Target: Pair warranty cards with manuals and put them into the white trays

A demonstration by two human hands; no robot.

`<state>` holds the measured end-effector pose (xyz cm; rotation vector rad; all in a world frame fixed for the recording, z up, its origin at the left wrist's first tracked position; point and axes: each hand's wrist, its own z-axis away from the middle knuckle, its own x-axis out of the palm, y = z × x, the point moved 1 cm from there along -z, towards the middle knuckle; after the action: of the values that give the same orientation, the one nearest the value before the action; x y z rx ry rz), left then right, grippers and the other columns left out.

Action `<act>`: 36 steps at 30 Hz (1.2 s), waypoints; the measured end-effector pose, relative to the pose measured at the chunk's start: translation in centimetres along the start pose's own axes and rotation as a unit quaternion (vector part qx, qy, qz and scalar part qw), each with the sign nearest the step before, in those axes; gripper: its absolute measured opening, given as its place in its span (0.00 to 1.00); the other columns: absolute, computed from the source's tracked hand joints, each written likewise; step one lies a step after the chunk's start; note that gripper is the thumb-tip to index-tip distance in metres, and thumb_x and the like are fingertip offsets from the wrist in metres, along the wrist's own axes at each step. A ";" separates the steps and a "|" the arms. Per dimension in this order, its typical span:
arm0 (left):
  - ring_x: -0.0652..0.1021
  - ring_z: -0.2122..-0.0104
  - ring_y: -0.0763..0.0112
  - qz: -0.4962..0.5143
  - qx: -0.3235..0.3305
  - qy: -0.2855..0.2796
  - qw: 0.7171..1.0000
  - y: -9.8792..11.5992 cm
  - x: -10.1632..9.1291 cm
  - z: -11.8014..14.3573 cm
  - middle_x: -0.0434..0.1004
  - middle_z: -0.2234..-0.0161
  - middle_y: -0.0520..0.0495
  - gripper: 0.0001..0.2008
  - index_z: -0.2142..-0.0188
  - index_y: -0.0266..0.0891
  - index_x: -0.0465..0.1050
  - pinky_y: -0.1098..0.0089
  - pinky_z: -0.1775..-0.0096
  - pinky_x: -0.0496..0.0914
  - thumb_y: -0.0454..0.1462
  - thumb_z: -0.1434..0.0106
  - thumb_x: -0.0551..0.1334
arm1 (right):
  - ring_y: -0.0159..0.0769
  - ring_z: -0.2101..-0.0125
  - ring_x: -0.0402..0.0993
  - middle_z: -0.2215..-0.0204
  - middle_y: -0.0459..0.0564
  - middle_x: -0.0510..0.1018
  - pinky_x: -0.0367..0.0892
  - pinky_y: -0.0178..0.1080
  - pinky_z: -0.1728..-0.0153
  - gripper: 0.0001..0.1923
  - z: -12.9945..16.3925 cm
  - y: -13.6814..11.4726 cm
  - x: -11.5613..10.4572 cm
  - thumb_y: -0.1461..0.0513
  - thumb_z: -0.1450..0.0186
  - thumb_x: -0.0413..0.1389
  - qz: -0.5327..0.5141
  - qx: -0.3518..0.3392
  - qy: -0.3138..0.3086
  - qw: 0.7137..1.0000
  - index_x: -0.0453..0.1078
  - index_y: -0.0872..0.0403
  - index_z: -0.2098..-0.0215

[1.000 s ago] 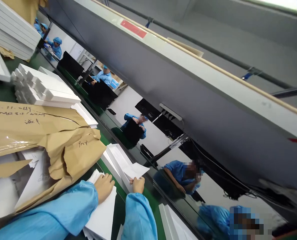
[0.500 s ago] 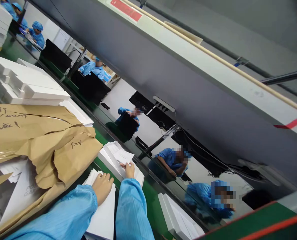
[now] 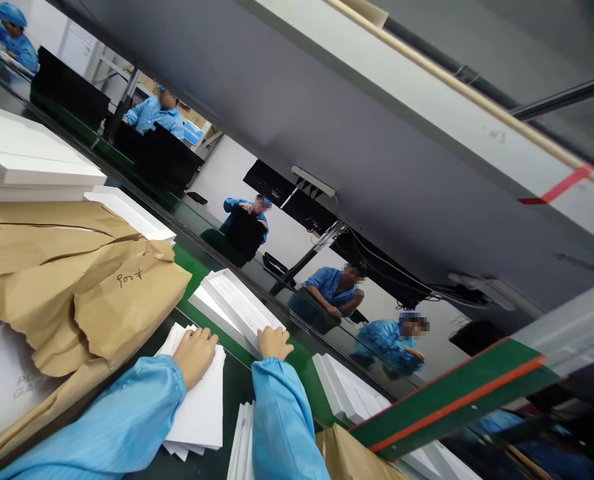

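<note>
My left hand (image 3: 195, 352) lies flat, fingers slightly curled, on a stack of white paper sheets (image 3: 199, 413) on the dark bench. My right hand (image 3: 275, 343) presses on the near end of a shallow white tray (image 3: 229, 305) that holds a white printed sheet (image 3: 239, 303) and sits on the green belt. Both arms wear light blue sleeves.
Torn brown wrapping paper (image 3: 77, 280) covers white sheets at the left. White foam pieces (image 3: 31, 167) are stacked behind it. Another white tray (image 3: 351, 400) lies further right on the belt (image 3: 191, 263). A second paper stack (image 3: 241, 443) stands by my right sleeve. Co-workers in blue sit across the line.
My right hand has laid the white sheet down into the tray and now rests on the tray's end. The view has swung right. My left hand stays on the paper stack.
</note>
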<state>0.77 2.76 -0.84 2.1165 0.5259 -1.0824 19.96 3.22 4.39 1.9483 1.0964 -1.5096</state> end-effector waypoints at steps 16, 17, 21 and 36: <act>0.64 0.59 0.68 0.010 -0.020 0.021 1.000 -0.5 -2.7 -0.3 0.63 0.60 0.47 0.12 0.59 0.41 0.61 0.68 0.59 0.58 0.36 0.43 0.46 | 0.40 0.55 0.57 0.58 0.52 0.66 0.44 0.51 0.55 0.14 7.9 1.1 -4.5 0.61 0.42 0.44 -0.092 -0.148 -0.022 0.984 0.62 0.52 0.58; 0.64 0.59 0.69 0.007 -0.031 0.023 0.999 -0.7 -3.3 -0.4 0.63 0.60 0.48 0.13 0.59 0.41 0.60 0.69 0.59 0.58 0.37 0.42 0.46 | 0.38 0.56 0.59 0.59 0.50 0.68 0.49 0.46 0.55 0.14 9.7 1.2 -4.7 0.61 0.42 0.45 -0.115 -0.171 -0.029 0.978 0.62 0.52 0.58; 0.65 0.58 0.64 -0.036 -0.058 -0.012 0.998 0.6 -4.9 1.3 0.63 0.58 0.44 0.14 0.57 0.38 0.60 0.66 0.59 0.59 0.39 0.43 0.48 | 0.38 0.59 0.62 0.62 0.49 0.69 0.56 0.41 0.58 0.13 16.7 1.8 -3.5 0.60 0.43 0.46 -0.303 -0.253 -0.034 0.918 0.64 0.51 0.60; 0.62 0.53 0.53 -0.117 -0.073 -0.183 0.973 8.8 -4.7 7.7 0.59 0.54 0.28 0.16 0.60 0.29 0.61 0.63 0.66 0.66 0.33 0.49 0.55 | 0.36 0.65 0.64 0.69 0.49 0.70 0.59 0.39 0.63 0.11 19.1 3.9 -1.7 0.64 0.43 0.43 -0.413 -0.208 -0.013 0.887 0.66 0.52 0.67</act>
<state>-0.56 -9.08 3.29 1.7040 0.6612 -1.4801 11.55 -13.81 -0.35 1.1914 2.1976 -1.4658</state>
